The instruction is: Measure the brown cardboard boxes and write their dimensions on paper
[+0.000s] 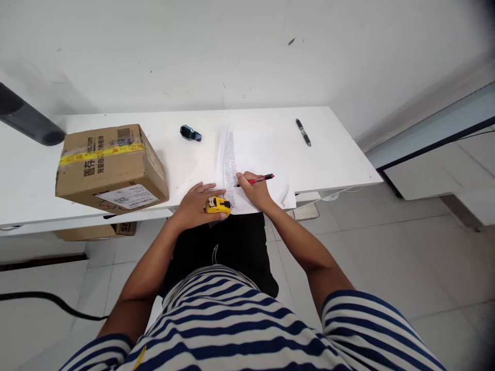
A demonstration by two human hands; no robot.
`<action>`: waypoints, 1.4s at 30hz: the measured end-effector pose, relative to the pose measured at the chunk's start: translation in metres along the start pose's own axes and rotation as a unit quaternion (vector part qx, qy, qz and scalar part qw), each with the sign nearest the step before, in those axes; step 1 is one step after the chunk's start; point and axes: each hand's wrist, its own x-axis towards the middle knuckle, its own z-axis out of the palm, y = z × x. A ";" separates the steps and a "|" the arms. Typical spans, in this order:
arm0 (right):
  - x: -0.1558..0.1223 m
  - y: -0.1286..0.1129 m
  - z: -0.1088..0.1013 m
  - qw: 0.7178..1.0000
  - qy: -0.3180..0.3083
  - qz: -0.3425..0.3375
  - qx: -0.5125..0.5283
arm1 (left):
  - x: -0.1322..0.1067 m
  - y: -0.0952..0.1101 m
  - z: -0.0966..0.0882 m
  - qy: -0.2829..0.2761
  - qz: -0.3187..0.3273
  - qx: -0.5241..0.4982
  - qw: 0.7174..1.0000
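My right hand is closed around a red and black pen, its tip down at the paper. Beneath it lie white sheets of paper, with dense writing along the left strip and a blank part to the right. The sheets reach the desk's front edge and are curled at the lower right corner. My left hand rests at the desk edge, thumb and fingers around a yellow and black tape measure. The tape measure sits by the lower left corner of the paper.
On the white desk, a cardboard box with yellow tape stands at the left. A small dark teal object lies behind my left hand. A black pen lies at the back right. Another carton is under the desk.
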 end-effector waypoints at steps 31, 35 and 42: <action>-0.008 -0.005 -0.001 0.999 0.037 0.018 0.014 | -0.002 -0.001 -0.001 -0.012 0.018 0.003 1.000; -0.007 -0.004 -0.002 0.999 0.015 0.026 0.019 | -0.002 -0.002 -0.001 -0.013 0.022 0.000 1.000; -0.009 -0.002 0.001 0.998 0.049 0.033 0.033 | -0.003 -0.003 -0.001 -0.011 0.016 0.001 1.000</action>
